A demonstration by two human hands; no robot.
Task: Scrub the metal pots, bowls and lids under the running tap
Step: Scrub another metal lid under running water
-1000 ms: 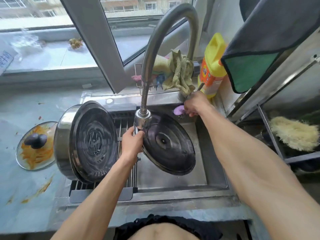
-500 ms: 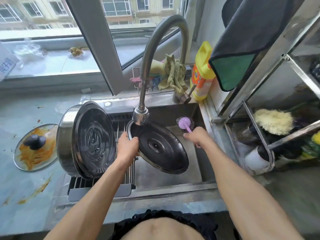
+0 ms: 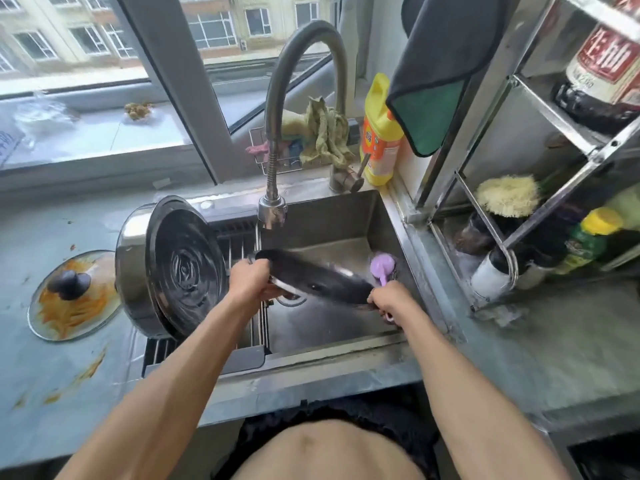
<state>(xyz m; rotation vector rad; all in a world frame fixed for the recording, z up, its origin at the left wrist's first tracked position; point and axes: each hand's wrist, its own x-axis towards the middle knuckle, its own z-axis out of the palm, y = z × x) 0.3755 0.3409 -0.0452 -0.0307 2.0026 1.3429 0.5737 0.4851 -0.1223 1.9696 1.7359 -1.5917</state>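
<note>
A dark round metal lid (image 3: 311,277) is held low over the steel sink (image 3: 346,216), tilted nearly flat and blurred by motion. My left hand (image 3: 251,280) grips its left rim. My right hand (image 3: 388,299) holds a purple-handled scrub brush (image 3: 382,266) at the lid's right edge. The tap head (image 3: 272,211) hangs above the lid's left part; I cannot tell whether water runs. A large steel pot (image 3: 169,268) leans on its side on the drain rack, its opening facing me.
A glass lid (image 3: 71,296) smeared with orange food lies on the counter at the left. A yellow detergent bottle (image 3: 381,133) and rags stand behind the sink. A metal shelf (image 3: 512,188) with bottles and a yellow brush fills the right.
The lid has dropped lower into the sink and tilted flatter. My right hand left the tap handle, took up the purple brush and brought it to the lid's right edge.
</note>
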